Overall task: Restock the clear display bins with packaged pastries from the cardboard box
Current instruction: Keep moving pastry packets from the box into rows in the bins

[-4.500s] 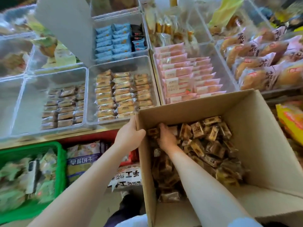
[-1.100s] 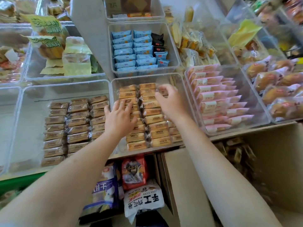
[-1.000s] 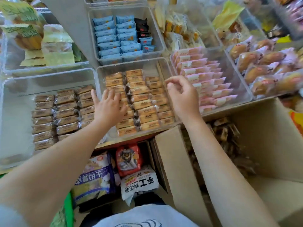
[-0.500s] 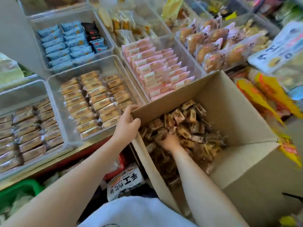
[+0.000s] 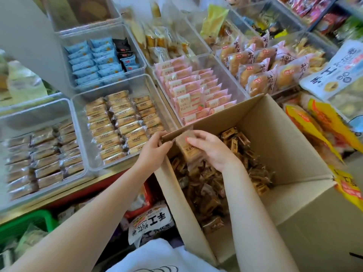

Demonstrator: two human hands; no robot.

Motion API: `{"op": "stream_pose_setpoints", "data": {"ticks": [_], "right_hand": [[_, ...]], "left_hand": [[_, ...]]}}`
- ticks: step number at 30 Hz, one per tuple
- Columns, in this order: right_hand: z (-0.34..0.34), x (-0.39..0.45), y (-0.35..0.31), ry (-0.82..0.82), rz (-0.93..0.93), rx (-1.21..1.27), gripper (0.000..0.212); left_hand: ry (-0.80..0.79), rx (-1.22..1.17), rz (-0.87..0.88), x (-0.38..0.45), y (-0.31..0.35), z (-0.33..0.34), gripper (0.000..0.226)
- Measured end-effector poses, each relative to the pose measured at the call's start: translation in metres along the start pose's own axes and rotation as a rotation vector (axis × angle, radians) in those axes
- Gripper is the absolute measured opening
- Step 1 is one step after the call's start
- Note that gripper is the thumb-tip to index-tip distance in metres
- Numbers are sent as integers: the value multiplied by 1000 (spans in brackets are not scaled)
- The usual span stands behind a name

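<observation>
An open cardboard box [image 5: 279, 134] stands at the lower right with a heap of brown packaged pastries [image 5: 241, 146] inside. My left hand [image 5: 155, 152] grips the box's near left corner. My right hand [image 5: 212, 150] is just above the heap and pinches a clear-wrapped tan pastry [image 5: 189, 149] near that corner. To the left, a clear bin [image 5: 137, 85] holds neat rows of tan pastries [image 5: 117, 122]. Another clear bin [image 5: 39, 110] at the far left holds rows of darker brown pastries.
Further bins hold pink packets [image 5: 192, 89], blue packets [image 5: 94, 59] and round buns [image 5: 261, 69]. Yellow bags [image 5: 322, 126] lie right of the box. Below the shelf edge sit a green basket [image 5: 25, 224] and white printed bags [image 5: 151, 222].
My right hand has risen out of the heap with a wrapped pastry in its fingers. My left hand stays on the box corner. The view has shifted slightly left.
</observation>
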State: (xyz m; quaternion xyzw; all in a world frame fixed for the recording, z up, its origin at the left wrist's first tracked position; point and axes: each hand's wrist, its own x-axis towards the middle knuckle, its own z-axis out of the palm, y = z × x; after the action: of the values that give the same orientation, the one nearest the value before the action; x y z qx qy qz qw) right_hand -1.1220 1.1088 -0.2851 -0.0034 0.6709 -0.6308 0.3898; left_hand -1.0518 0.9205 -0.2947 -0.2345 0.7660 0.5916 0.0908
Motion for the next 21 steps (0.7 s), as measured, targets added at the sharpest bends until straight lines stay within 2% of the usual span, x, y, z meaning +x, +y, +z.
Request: {"op": "stream_pose_setpoints", "data": {"ticks": [2,4,8,10,12,15,18,21], "right_hand": [[15,-9,-20,-11,-69,101,32],[38,-12,-33,-24,-118,90,35],[111,-16,-48,-44,-192,-88,44],[151,-16,-50,-59,-188,-140,47],[192,-14,-47,-99,-161,-190,40],[258,-11,-31,-148,-130,-386,16],[335,-6,-12,-208,-124,-510,22],[420,7,-1,-193,-110,-534,25]], "left_hand": [[84,-69,17,-10,3,-14,29],[139,-231,3,-23,8,-35,33],[34,-444,-38,-59,11,-91,26],[84,-500,-2,-76,-2,-121,26],[153,-508,23,-93,-24,-155,21],[197,-488,24,-120,-70,-214,25],[327,-448,5,-146,-127,-279,27],[597,-303,-93,-170,-198,-354,18]]}}
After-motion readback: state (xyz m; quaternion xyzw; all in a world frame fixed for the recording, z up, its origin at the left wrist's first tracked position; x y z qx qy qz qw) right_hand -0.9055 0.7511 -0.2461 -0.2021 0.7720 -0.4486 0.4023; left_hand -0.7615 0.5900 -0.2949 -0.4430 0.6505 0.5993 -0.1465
